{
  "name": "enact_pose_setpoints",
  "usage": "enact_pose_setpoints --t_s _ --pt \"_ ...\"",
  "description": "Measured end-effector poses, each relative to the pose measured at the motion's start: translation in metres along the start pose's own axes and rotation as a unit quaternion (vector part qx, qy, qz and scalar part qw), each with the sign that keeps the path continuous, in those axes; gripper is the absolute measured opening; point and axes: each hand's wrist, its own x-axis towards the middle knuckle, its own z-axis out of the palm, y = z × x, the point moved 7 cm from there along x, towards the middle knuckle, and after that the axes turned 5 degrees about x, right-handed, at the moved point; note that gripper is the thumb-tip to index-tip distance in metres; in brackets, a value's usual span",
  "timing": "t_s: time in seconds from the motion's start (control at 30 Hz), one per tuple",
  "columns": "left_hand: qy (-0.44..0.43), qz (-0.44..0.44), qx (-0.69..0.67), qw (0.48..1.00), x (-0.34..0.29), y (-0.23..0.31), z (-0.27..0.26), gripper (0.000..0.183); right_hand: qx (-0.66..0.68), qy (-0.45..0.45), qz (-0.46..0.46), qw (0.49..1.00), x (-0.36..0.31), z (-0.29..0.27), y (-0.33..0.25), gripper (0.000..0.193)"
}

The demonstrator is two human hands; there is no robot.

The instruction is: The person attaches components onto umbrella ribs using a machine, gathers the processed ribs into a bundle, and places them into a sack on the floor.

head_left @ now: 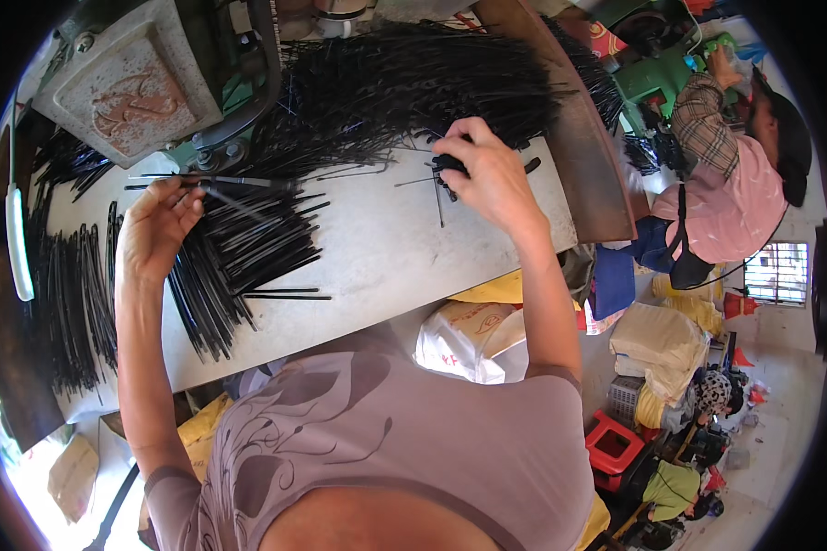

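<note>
Pale worktable (413, 234) is loaded with black rods (266, 241), big heap (413, 83) along the far side. Left hand (156, 225) pinches a thin rod (243, 182) by the machine (124, 83); right hand (493, 179) is curled round small black pieces (448, 165).

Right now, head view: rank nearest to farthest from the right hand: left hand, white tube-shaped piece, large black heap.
1. Large black heap: just beyond the right hand, toward the picture's top.
2. Left hand: off to the left, over the worktop.
3. White tube-shaped piece: far left, past the left hand.
</note>
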Motion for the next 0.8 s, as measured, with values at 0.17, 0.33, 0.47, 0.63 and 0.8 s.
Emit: enact_pose_setpoints --t_s 0.17,0.33,0.47,0.63,0.8 --pt "-0.028 0.019 -0.019 0.999 0.000 -0.002 0.001 0.007 -0.001 0.068 0.005 0.998 0.000 0.034 0.002 0.020" --pt "-0.018 -0.035 -0.061 0.997 -0.002 -0.010 -0.015 0.010 -0.081 0.142 -0.271 0.949 0.015 0.029 -0.113 0.018" --pt "-0.041 -0.068 -0.010 0.997 -0.011 -0.016 -0.006 0.013 -0.040 0.195 -0.318 0.927 0.025 0.038 -0.145 0.017" --pt "0.052 -0.011 0.127 0.990 -0.030 -0.005 -0.005 0.014 0.148 0.085 -0.233 0.957 0.052 0.070 -0.151 0.016" --pt "0.071 0.011 0.206 0.976 -0.031 -0.004 0.003 0.018 0.444 -0.081 -0.049 0.891 0.082 0.118 -0.129 0.026"
